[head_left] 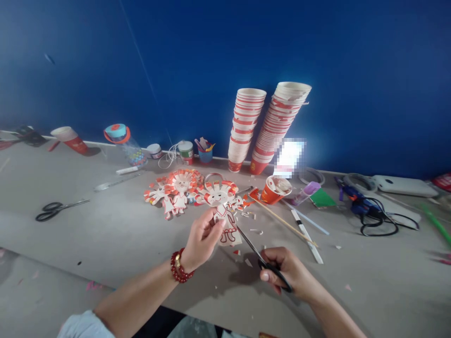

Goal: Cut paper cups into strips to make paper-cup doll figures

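Between thumb and fingers, my left hand (pixel 201 238) pinches a paper doll (pixel 225 220) with a smiling face, a fringe of red and white strips round its head, and a drawn dress and legs. White paper still surrounds the drawn legs. My right hand (pixel 287 272) grips the black handles of a pair of scissors (pixel 252 246). Their blades point up and left, with the tips at the right edge of the doll's paper. Several finished-looking paper dolls (pixel 179 190) lie in a pile behind my left hand. Small paper scraps (pixel 248 262) are scattered below and beside the blades.
Two tall stacks of paper cups (pixel 246 126) stand against the blue wall. A red cup of scraps (pixel 276 190), a white marker (pixel 307 237) and a glue gun (pixel 362 204) lie to the right. Another pair of scissors (pixel 56 209) and a clear bottle (pixel 127 148) are at left.
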`<state>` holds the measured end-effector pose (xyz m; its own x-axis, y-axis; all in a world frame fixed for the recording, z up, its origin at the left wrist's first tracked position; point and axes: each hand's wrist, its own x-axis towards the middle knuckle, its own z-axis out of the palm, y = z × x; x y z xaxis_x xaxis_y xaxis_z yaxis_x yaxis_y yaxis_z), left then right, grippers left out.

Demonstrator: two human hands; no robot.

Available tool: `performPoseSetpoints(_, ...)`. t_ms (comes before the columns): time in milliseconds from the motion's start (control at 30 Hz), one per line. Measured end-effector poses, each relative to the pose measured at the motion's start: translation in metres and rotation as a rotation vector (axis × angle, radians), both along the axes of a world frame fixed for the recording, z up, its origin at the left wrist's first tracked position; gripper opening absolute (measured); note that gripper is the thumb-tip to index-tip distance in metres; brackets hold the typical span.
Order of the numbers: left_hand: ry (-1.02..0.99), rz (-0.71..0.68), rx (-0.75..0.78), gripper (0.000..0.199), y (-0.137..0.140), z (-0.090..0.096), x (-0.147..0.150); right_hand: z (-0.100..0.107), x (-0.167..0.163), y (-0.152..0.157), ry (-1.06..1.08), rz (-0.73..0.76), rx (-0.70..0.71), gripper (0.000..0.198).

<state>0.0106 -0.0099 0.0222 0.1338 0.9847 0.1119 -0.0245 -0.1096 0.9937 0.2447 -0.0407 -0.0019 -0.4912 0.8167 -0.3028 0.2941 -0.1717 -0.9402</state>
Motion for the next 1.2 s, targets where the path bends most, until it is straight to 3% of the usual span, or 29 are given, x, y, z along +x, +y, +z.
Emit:
performPoseSetpoints(633, 0.041, -0.061, -0.038, 0.02, 0.0, -0.001, -0.001, 0.0, 0.005, 0.001, 0.024, 0.034, -0.056, 0.058)
performPoseSetpoints(833, 0.006, -0.064, -0.06, 0.025, 0.001, 0.001, -0.003, 0.01, 0.007, 0.004, 0.04, 0.108, -0.092, 0.056)
performPoseSetpoints(1200, -0.008, -0.279, -0.176, 0.017, 0.01, 0.01, -0.008, 0.008, 0.014, 0.008, 0.036, 0.201, -0.171, 0.055)
